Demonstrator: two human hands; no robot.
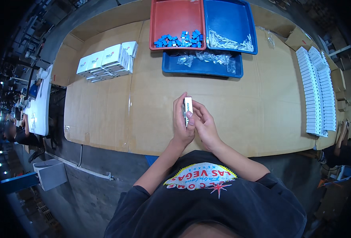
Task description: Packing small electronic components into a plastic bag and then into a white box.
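Left hand (pixel 178 123) half-curled along the left side of a small white box (pixel 189 104); right hand (pixel 208 126) half-curled against its right. Box is gripped between them, above the cardboard-covered table (pixel 159 107); fingers hide part of it. 12 o'clock: lower blue tray (pixel 171 66), clear bags (pixel 207 58) inside. Red tray (pixel 177 16) with blue pieces (pixel 179 41) and upper blue tray (pixel 229 18) with pale sticks (pixel 233 43) block its far part. 10 o'clock: box stack (pixel 106 61). Between 2 and 3: box rows (pixel 313 93).

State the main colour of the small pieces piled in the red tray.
The small pieces are mostly blue; the head view shows them best.
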